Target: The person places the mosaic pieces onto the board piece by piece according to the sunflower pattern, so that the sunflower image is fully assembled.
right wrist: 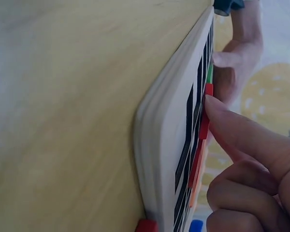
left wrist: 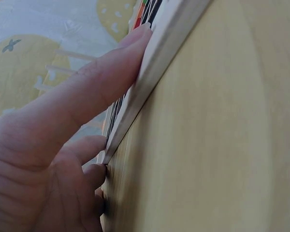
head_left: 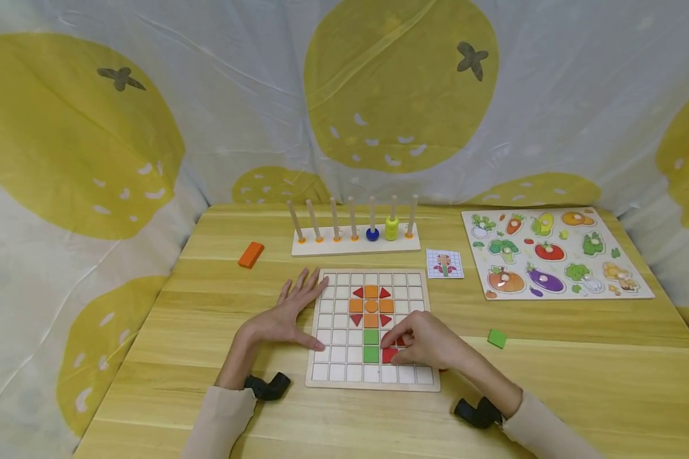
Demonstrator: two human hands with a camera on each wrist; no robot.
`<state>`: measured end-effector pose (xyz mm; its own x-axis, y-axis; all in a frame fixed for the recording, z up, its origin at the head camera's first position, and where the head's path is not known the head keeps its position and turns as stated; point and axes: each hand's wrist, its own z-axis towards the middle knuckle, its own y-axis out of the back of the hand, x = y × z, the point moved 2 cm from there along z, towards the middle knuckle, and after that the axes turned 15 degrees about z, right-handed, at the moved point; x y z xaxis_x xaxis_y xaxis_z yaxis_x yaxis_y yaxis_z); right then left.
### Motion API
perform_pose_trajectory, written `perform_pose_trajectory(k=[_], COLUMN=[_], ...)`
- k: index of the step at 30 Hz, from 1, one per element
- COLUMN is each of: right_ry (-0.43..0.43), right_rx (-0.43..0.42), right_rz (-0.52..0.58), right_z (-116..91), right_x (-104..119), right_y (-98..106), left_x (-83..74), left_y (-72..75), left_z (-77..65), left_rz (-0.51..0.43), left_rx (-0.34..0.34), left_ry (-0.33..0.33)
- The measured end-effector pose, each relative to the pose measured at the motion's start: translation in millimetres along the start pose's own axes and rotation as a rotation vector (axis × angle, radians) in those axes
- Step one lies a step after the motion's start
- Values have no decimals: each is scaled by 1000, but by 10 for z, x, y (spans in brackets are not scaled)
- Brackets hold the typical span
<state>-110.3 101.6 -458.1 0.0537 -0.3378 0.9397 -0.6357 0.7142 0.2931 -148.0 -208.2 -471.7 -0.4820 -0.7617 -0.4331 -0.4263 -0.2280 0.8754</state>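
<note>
A wooden grid board (head_left: 337, 371) lies at the table's middle, bearing orange, red and green tiles around an orange circle (head_left: 370, 306). On its lower right part, my right hand (head_left: 427, 341) pinches a red tile (head_left: 390, 355) between thumb and index finger, beside a green square (head_left: 370, 354). The right wrist view shows the thumb against that red tile (right wrist: 206, 111), low over the grid. Another red piece (head_left: 401, 341) is partly covered by the hand. With fingers spread, my left hand (head_left: 287, 315) rests at the board's left edge; its thumb (left wrist: 101, 82) touches the rim.
Behind the board stands a peg rack (head_left: 356, 244) with blue and yellow-green beads. A pattern card (head_left: 444, 263) and a vegetable puzzle (head_left: 557, 255) lie to the right. An orange block (head_left: 251, 254) lies left, a loose green square (head_left: 496, 338) right. A red piece (right wrist: 147, 226) shows beside the board.
</note>
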Motion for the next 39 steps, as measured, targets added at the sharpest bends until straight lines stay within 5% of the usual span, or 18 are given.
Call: perform_pose_trajectory(k=[39], right_ry=[-59], right_rx=[-51], right_rz=[77], right_z=[40], right_x=[-22], right_y=[-8], left_x=[12], left_y=[-15], left_z=[12], left_rz=[-12], left_rx=[-10], left_ry=[-18])
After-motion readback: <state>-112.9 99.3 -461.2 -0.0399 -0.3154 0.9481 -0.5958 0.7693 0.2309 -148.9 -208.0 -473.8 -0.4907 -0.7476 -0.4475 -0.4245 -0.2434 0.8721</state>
